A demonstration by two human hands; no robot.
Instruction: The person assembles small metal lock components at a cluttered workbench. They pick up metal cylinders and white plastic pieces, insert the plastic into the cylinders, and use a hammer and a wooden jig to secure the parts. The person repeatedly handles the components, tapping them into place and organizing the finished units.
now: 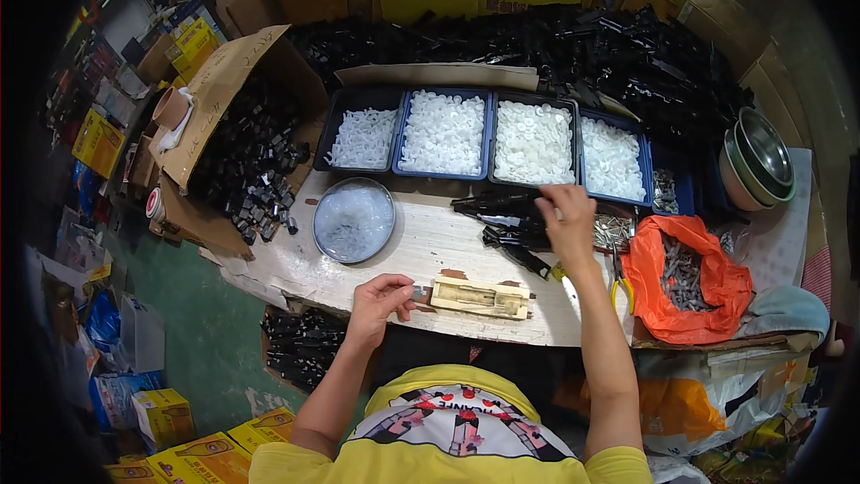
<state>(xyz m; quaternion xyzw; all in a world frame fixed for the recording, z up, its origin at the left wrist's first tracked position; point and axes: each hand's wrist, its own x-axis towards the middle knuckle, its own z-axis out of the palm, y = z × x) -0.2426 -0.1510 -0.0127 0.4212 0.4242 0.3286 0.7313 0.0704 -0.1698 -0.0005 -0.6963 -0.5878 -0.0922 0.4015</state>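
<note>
Near the table's front edge, my left hand [380, 308] is closed, thumb and fingers pinching a small grey piece [420, 292]. That piece is at the left end of a cream-coloured rectangular fixture [479, 298] with a long hollow along its middle. My right hand [570, 222] reaches forward over several long black plastic parts [506, 208], beside the front rim of a tray of small white discs [535, 141]. Its fingers are curled together, and what they hold, if anything, is hidden.
Trays of white plastic rings [443, 133] line the back. A round metal dish [354, 220] stands left, beside a carton [215, 112] of black parts. At right are yellow-handled pliers [618, 294], an orange bag [640, 273] of grey pieces and stacked bowls [766, 157].
</note>
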